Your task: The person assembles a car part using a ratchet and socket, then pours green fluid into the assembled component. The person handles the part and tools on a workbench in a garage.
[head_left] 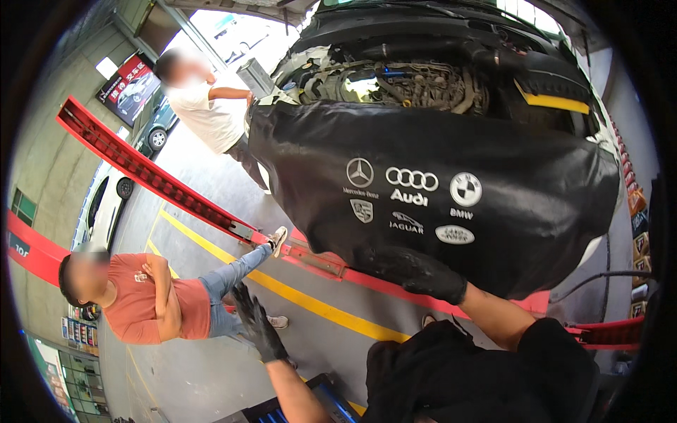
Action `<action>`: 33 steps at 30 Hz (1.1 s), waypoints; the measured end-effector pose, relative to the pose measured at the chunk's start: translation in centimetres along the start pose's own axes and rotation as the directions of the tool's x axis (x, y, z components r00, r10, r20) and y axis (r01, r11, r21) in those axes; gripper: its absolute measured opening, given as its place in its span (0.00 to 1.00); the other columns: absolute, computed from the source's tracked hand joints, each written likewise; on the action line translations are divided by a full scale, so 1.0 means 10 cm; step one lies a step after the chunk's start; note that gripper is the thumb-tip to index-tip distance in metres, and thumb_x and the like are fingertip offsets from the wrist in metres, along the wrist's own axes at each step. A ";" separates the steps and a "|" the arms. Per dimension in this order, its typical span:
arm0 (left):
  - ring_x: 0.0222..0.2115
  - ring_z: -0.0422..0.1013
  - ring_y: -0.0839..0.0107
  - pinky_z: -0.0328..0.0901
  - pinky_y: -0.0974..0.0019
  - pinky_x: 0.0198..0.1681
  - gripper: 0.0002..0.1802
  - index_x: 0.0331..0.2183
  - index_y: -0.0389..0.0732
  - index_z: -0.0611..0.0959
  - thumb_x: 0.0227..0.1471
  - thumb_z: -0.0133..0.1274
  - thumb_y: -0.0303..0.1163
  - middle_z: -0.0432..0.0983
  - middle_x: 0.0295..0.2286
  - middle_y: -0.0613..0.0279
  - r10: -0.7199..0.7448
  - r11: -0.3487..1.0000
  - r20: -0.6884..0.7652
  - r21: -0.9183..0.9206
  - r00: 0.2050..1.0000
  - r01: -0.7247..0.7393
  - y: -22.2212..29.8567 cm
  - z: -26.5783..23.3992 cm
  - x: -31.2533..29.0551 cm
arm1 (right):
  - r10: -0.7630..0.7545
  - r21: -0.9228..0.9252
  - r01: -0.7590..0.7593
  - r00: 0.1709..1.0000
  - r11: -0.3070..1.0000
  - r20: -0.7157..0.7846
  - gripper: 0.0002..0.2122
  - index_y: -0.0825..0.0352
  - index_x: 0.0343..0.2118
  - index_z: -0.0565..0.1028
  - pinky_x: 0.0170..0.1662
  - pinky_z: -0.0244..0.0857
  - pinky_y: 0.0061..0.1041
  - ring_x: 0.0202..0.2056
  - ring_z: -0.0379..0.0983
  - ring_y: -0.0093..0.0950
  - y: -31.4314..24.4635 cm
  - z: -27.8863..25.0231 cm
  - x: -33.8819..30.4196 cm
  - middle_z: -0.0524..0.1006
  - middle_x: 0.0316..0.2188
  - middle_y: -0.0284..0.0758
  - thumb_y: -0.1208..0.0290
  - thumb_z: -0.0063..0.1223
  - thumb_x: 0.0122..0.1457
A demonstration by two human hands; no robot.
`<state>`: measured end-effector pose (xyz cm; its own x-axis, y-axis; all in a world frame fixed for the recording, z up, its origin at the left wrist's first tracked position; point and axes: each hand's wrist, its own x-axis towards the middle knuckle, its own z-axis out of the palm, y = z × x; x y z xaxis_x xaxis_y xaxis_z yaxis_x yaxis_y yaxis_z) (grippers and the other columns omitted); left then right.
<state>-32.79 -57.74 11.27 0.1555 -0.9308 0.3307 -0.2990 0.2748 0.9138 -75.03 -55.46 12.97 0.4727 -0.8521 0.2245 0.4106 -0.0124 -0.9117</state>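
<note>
My left hand [259,326], in a black glove, hangs above the grey floor with its fingers stretched out and nothing in it. Gloved in black as well, my right hand [431,276] reaches to the lower part of a black protective cover [536,158] with white emblems. Its fingers look extended, dark against the dark cover; whether they touch it I cannot tell. The cover drapes over the front of a car with its hood raised. Behind it lies the uncovered engine [430,86], with a bright light on its left part.
A person in a white shirt [204,116] stands at the car's left side; another in an orange shirt [151,299] stands at left, arms folded. A red lift beam [155,176] slants across the left. A blue-and-black tool cart [328,402] is close below my left hand. A yellow-edged air filter [553,102] sits at right.
</note>
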 end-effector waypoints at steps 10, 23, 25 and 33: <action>0.58 0.63 0.56 0.58 0.59 0.61 0.61 0.64 0.28 0.59 0.39 0.74 0.45 0.65 0.58 0.44 0.160 0.980 -0.086 0.137 0.983 -0.147 0.22 1.37 4.74 | -0.053 -0.103 0.022 0.948 0.994 -0.313 0.20 0.72 0.53 0.74 0.58 0.68 0.38 0.54 0.74 0.37 -0.01 -0.50 0.46 0.77 0.52 0.44 0.72 0.62 0.59; 0.44 0.79 0.61 0.71 0.58 0.48 0.44 0.46 0.39 0.85 0.30 0.71 0.60 0.83 0.43 0.53 -0.066 0.823 -0.112 0.555 0.992 0.117 -0.18 2.92 8.07 | -0.101 -0.197 -0.269 0.331 0.943 -0.938 0.17 0.73 0.45 0.79 0.51 0.67 0.31 0.43 0.75 0.29 0.68 0.29 1.33 0.81 0.40 0.36 0.74 0.63 0.52; 0.40 0.81 0.61 0.72 0.61 0.45 0.37 0.43 0.39 0.87 0.32 0.71 0.53 0.85 0.39 0.53 -0.012 0.857 -0.010 0.516 1.000 0.015 -0.09 2.96 8.00 | -0.122 -0.206 -0.241 0.321 0.949 -0.939 0.16 0.73 0.46 0.77 0.52 0.68 0.30 0.45 0.76 0.29 0.78 0.31 1.41 0.81 0.41 0.38 0.76 0.61 0.53; 0.38 0.79 0.54 0.71 0.58 0.45 0.42 0.41 0.32 0.83 0.30 0.74 0.55 0.82 0.36 0.48 0.456 0.825 -0.062 0.404 0.888 -0.396 0.34 2.00 7.51 | 0.001 -0.081 -0.145 0.492 0.986 -0.871 0.18 0.74 0.47 0.77 0.55 0.65 0.34 0.48 0.75 0.33 0.52 0.24 2.02 0.81 0.44 0.41 0.69 0.58 0.56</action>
<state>-40.95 -131.51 34.55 0.0600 -0.6859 0.7252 -0.6887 0.4975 0.5275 -61.45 -71.50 13.55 -0.4459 -0.8746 -0.1901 0.2735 0.0691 -0.9594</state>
